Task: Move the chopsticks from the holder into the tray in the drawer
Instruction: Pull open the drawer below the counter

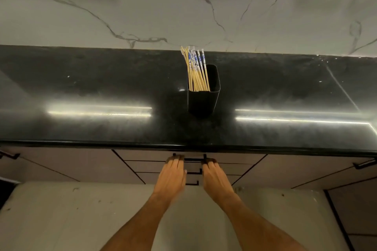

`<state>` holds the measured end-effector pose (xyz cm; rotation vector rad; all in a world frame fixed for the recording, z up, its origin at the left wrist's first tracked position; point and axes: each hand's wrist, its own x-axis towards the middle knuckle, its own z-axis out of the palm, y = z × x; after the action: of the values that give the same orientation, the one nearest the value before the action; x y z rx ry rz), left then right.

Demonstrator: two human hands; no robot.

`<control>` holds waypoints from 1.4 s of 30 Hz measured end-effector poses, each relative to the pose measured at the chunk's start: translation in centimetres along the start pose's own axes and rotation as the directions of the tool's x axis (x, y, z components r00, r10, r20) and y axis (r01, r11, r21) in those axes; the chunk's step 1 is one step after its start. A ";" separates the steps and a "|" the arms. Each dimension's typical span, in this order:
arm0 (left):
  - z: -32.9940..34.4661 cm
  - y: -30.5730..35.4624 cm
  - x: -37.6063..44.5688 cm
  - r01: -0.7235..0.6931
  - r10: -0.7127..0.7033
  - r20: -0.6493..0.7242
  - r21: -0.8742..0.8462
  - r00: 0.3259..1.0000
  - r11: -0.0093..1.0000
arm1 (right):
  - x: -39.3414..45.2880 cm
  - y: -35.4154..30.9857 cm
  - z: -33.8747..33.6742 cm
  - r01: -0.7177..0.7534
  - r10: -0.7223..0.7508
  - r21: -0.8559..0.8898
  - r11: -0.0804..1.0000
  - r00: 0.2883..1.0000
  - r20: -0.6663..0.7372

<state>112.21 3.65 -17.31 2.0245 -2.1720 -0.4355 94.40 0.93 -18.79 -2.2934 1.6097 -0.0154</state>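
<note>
Head view: the left hand (173, 175) and the right hand (216, 177) are stretched forward side by side, palms down, with the fingers held close together. The fingertips of both are laid at the top drawer (142, 156), just under the front lip of the black countertop (102, 87). The left fingertips are placed by the left post of the black drawer handle (192, 159) and the right fingertips by its right post, so that the bar of the handle is seen between the two hands. Whether the fingers are curled around the handle or only resting on it cannot be told, since the tips are in shadow. Nothing is carried in either hand. The top drawer is closed, and two more drawer handles are seen lower down between the wrists.

Further out, a black holder (204, 96) is stood upright on the countertop, roughly in line with the hands and well apart from them. The chopsticks (196, 71) are gathered in the holder, leaning toward its left side, their blue-and-white patterned ends fanned above the rim. Behind the countertop, a grey-veined marble wall (183, 6) is seen. Pale flooring (61, 220) is visible beneath the forearms.
</note>
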 end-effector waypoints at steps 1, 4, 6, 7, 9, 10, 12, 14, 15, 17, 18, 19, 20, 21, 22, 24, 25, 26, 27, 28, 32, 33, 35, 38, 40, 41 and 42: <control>0.5 -0.2 0.9 0.007 -0.007 0.034 -0.004 0.999 1.000 | 0.8 -0.1 0.1 -0.014 0.014 -0.008 1.000 0.998 0.058; 2.3 -0.8 3.5 0.099 -0.085 0.220 -0.054 0.972 0.994 | 3.0 0.0 0.6 -0.033 0.033 0.000 0.999 0.990 0.141; 3.7 -1.1 5.0 0.130 -0.107 0.214 -0.095 0.971 0.987 | 4.6 -0.2 1.3 0.028 -0.028 0.000 1.000 0.992 0.119; 4.5 -1.2 5.7 0.126 -0.103 0.198 -0.108 0.975 0.986 | 5.2 -0.4 1.4 0.036 -0.035 -0.007 0.999 0.991 0.129; 5.5 -1.4 6.4 0.122 -0.106 0.184 -0.076 0.977 0.990 | 6.6 -1.0 1.6 0.015 -0.009 -0.037 0.999 0.987 0.157; 6.1 -1.8 6.6 0.087 -0.079 0.160 -0.041 0.984 0.995 | 7.4 -1.1 1.7 0.016 -0.003 -0.080 0.997 0.987 0.159; 6.9 -2.4 7.1 -0.045 0.044 0.096 0.010 0.994 0.999 | 8.5 -1.4 2.1 -0.002 0.018 -0.107 0.994 0.989 0.149; 7.0 -2.3 7.4 -0.055 0.052 0.100 0.028 0.994 0.998 | 8.9 -1.5 2.4 -0.033 0.048 -0.108 0.994 0.990 0.134; 7.0 -2.0 7.5 -0.053 0.049 0.122 0.027 0.991 0.998 | 8.8 -1.8 2.5 -0.048 0.062 -0.101 0.994 0.989 0.137; 7.1 -1.5 7.8 -0.097 0.083 0.174 0.073 0.981 0.993 | 8.5 -2.1 2.9 -0.110 0.115 -0.052 0.993 0.986 0.123; 7.2 -1.4 7.4 -0.105 0.088 0.206 0.073 0.975 0.992 | 7.9 -2.3 3.1 -0.154 0.156 -0.030 0.988 0.979 0.132; 7.1 -1.4 6.8 -0.117 0.099 0.214 0.071 0.972 0.991 | 7.2 -2.4 3.2 -0.176 0.178 -0.032 0.984 0.975 0.135; 6.7 -1.2 6.0 -0.083 0.066 0.241 0.061 0.968 0.995 | 6.6 -2.7 3.2 -0.181 0.188 -0.059 0.982 0.970 0.155; 6.3 -1.0 5.0 -0.011 0.005 0.295 0.020 0.955 1.000 | 5.5 -2.9 3.3 -0.134 0.154 -0.120 0.984 0.972 0.177; 6.2 -1.0 4.0 0.017 -0.018 0.335 0.008 0.942 1.000 | 4.5 -3.2 3.5 -0.110 0.136 -0.156 0.982 0.976 0.169; 5.9 -0.8 1.5 0.059 -0.050 0.342 -0.017 0.938 0.998 | 2.2 -3.4 4.3 -0.114 0.124 -0.096 0.989 0.986 0.110; 5.7 -0.5 0.2 0.076 -0.057 0.352 -0.039 0.934 0.996 | 0.8 -3.6 4.5 -0.109 0.116 -0.065 0.992 0.988 0.105; 5.7 -0.2 -1.1 0.074 -0.054 0.357 -0.041 0.932 0.996 | -0.4 -3.8 4.8 -0.140 0.142 -0.028 0.990 0.984 0.111; 5.7 0.0 -2.3 0.057 -0.034 0.340 -0.057 0.940 0.997 | -1.6 -4.1 5.0 -0.133 0.133 -0.005 0.991 0.987 0.093; 5.8 0.0 -3.7 0.058 -0.027 0.318 -0.088 0.948 0.994 | -2.9 -4.4 5.3 -0.136 0.135 0.006 0.991 0.986 0.099; 5.4 0.5 -8.5 0.156 -0.070 0.355 -0.219 0.932 0.963 | -7.4 -5.5 6.5 -0.145 0.144 0.001 0.989 0.983 0.111; 5.5 0.7 -9.5 0.147 -0.046 0.385 -0.235 0.922 0.961 | -8.3 -5.9 6.7 -0.150 0.151 -0.013 0.989 0.982 0.115; 5.5 1.0 -11.3 0.134 -0.034 0.396 -0.228 0.918 0.964 | -10.0 -6.4 7.2 -0.154 0.156 -0.030 0.988 0.981 0.111; 6.8 1.0 -13.7 0.129 -0.032 0.421 -0.203 0.907 0.971 | -12.6 -7.0 8.0 -0.149 0.152 -0.039 0.988 0.985 0.078; 7.5 0.8 -15.8 0.200 -0.059 0.450 -0.274 0.891 0.941 | -14.2 -7.3 8.6 -0.140 0.142 -0.032 0.990 0.988 0.064; 8.1 0.7 -16.9 0.197 -0.041 0.438 -0.317 0.898 0.928 | -15.1 -7.4 8.8 -0.138 0.140 -0.032 0.990 0.988 0.063; 7.8 0.6 -18.1 0.124 0.018 0.410 -0.316 0.912 0.940 | -15.8 -7.6 9.1 -0.137 0.139 -0.034 0.990 0.988 0.062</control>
<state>110.85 22.52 -22.85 1.9318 -2.0570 -1.2481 97.44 20.09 -22.37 -2.1751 1.7432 0.1148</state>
